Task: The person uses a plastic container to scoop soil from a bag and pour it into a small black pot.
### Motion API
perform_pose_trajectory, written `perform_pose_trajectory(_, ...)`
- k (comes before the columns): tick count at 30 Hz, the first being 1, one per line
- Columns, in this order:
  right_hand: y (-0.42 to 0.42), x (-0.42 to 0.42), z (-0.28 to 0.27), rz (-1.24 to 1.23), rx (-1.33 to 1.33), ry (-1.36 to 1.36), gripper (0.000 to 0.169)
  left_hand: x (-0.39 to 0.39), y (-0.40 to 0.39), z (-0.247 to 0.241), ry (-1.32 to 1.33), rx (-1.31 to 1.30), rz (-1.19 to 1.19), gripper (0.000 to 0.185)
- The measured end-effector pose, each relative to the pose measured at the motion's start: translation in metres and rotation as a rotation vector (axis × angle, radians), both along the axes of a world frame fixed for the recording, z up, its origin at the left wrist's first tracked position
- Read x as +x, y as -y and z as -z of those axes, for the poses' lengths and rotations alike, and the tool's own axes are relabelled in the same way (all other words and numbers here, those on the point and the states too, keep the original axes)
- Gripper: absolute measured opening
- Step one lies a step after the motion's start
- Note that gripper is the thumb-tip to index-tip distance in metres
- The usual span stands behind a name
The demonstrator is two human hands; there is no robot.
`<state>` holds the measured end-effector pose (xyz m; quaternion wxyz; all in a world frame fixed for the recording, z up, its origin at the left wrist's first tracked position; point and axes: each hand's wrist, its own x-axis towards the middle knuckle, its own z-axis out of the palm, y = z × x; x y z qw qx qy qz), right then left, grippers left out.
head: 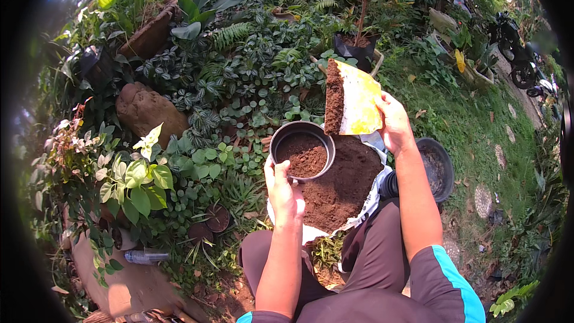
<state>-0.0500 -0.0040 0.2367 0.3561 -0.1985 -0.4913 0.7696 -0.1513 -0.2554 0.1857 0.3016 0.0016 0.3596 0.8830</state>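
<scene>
A round black plastic plant pot, partly filled with loose brown soil, is gripped at its near left side by my left hand. My right hand holds a yellow and white sheet-like scoop by its right edge. Dark soil clings along the scoop's left edge, above and right of the pot. Below both hands lies an opened white sack heaped with brown soil. The pot hides part of that heap.
Beside my right forearm stands a black basin, with stacked black pots against it. Two small pots sit in the plants at left, near a clear plastic bottle. A large brown rock lies farther left; stepping stones cross the grass at right.
</scene>
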Motion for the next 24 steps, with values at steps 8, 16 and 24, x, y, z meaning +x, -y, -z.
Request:
perform_pose_trajectory(8, 0.06, -0.011, 0.019, 0.119, -0.002, -0.022, 0.03, 0.011, 0.002, -0.003, -0.009, -0.003, 0.046, 0.049)
perform_pose_trajectory(16, 0.068, -0.022, 0.018, 0.15, 0.143, 0.001, 0.034, 0.006, 0.009, -0.009, -0.03, -0.041, 0.051, 0.041)
perform_pose_trajectory(24, 0.068, -0.025, 0.018, 0.108, 0.221, -0.022, 0.033, 0.005, 0.007, -0.003, 0.006, 0.019, 0.052, 0.048)
